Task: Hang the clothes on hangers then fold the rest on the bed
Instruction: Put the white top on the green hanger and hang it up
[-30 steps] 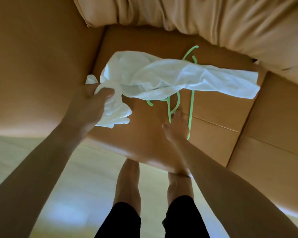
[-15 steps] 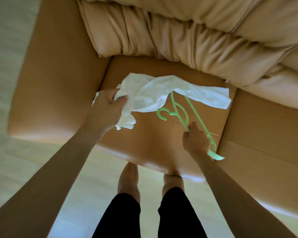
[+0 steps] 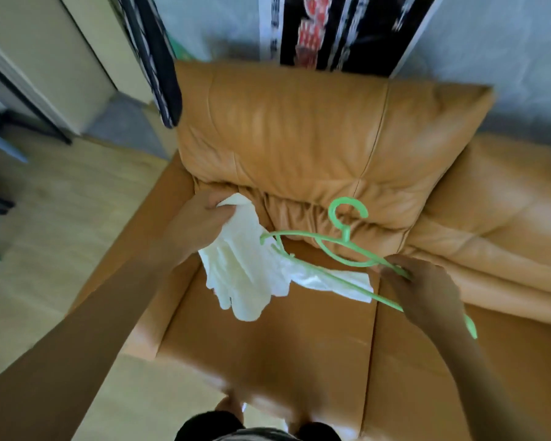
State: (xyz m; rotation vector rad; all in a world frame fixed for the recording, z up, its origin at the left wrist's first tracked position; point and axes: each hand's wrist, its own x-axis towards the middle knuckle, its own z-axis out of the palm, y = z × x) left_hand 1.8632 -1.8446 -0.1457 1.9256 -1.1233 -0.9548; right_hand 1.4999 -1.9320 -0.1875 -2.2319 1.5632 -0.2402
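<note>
Cloth (image 3: 242, 275): white and bunched, hanging above the sofa (image 3: 268, 351) seat, with its tail lying across the hanger's lower bar.
Hanger (image 3: 346, 233): green, tilted above the seat, hook toward the sofa back.
Left hand (image 3: 198, 224): grip curled round the cloth's top, close to the sofa back.
Right hand (image 3: 427, 291): grip pinching one hanger arm, over the seat seam.
Stage: judged as threading; the cloth is not yet on the hanger.
Risk: the bunched fabric hides the neck opening, so the hanger tip may snag a fold or enter a sleeve. Held at one end, the hanger may swing and the cloth may slip onto the seat.
</note>
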